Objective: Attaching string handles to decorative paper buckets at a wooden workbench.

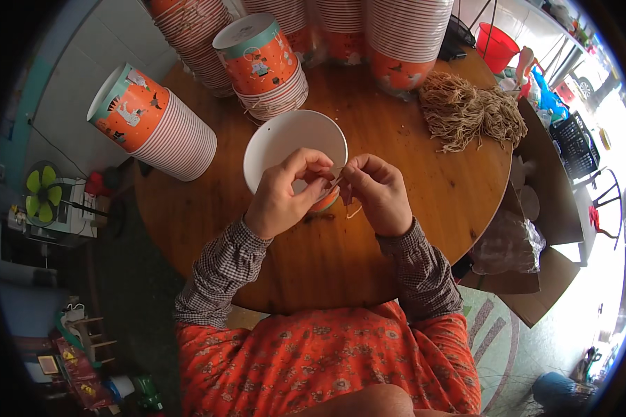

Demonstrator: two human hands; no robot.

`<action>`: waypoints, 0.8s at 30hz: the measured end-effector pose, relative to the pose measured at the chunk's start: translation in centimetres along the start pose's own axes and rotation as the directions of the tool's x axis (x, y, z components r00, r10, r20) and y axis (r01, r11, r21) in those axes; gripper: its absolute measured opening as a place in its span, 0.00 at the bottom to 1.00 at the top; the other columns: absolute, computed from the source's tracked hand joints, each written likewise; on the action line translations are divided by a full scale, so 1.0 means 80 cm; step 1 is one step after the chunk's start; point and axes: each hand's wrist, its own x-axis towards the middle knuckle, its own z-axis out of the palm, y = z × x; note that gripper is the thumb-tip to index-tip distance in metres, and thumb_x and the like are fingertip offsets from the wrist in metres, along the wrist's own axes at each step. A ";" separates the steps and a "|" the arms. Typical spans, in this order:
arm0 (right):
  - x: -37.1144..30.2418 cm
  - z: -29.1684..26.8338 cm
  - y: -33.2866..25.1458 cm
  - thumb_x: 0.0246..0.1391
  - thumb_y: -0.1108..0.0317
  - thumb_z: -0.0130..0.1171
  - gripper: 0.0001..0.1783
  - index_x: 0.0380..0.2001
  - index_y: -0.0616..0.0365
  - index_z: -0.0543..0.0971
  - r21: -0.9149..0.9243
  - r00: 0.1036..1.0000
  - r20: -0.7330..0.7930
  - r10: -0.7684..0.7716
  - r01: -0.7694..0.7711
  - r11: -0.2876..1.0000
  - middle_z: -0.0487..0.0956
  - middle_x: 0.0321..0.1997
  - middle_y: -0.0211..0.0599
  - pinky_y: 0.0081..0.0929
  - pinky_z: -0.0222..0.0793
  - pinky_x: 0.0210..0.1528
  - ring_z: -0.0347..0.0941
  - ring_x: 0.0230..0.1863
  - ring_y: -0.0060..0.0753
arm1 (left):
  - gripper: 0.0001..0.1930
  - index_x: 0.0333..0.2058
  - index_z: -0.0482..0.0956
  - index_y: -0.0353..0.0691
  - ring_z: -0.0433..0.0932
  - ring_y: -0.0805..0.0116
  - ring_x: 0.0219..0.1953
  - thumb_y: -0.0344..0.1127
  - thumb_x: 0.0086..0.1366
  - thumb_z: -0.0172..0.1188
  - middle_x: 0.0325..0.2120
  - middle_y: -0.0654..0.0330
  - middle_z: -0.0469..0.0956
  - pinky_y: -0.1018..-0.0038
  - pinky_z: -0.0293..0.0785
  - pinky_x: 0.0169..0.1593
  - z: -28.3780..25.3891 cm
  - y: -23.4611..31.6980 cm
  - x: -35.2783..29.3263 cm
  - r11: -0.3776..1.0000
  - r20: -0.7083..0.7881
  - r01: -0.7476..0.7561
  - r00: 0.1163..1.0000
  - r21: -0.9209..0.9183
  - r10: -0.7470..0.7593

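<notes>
A white-lined paper bucket point(275, 139) with an orange outside sits on the round wooden table, its open mouth facing me. My left hand point(285, 193) is over its near rim, thumb and fingers pinched together. Close beside it, my right hand point(382, 193) pinches too. Between the fingertips runs a thin tan cord point(352, 213), one end dangling in a small curl below my right fingers. The fingers partly cover the cord and the bucket's near rim, so whether it passes through a hole cannot be seen.
A bundle of tan cords point(469, 111) lies at the table's right. Nested orange buckets point(167, 125) lean at the left; further stacks point(264, 66) stand along the far side, some in clear plastic. An open cardboard box point(556, 201) is right of the table.
</notes>
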 end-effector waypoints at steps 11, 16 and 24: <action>-0.003 0.004 0.000 0.60 0.69 0.55 0.08 0.35 0.64 0.75 0.180 0.992 0.038 0.118 -0.123 0.976 0.78 0.29 0.31 0.19 0.71 0.31 0.74 0.28 0.19 | 0.08 0.36 0.76 0.37 0.78 0.71 0.32 0.21 0.56 0.63 0.30 0.61 0.78 0.78 0.74 0.35 0.011 -0.001 -0.006 0.914 -0.027 -0.296 0.949 0.278 0.315; -0.004 0.005 0.007 0.60 0.69 0.55 0.08 0.35 0.63 0.75 0.137 0.998 0.046 0.048 -0.053 0.989 0.78 0.30 0.31 0.17 0.71 0.32 0.74 0.29 0.18 | 0.05 0.35 0.76 0.35 0.76 0.76 0.30 0.24 0.59 0.61 0.29 0.64 0.76 0.81 0.73 0.34 0.016 -0.008 -0.008 0.988 -0.101 -0.141 0.984 0.060 0.147; -0.013 0.022 0.012 0.59 0.72 0.57 0.05 0.34 0.64 0.75 -0.071 0.992 -0.035 -0.123 0.120 0.990 0.78 0.30 0.29 0.15 0.71 0.32 0.73 0.30 0.14 | 0.03 0.33 0.74 0.34 0.74 0.81 0.28 0.26 0.63 0.59 0.27 0.66 0.75 0.83 0.72 0.33 0.015 0.006 -0.006 0.978 -0.061 0.082 0.994 -0.191 -0.095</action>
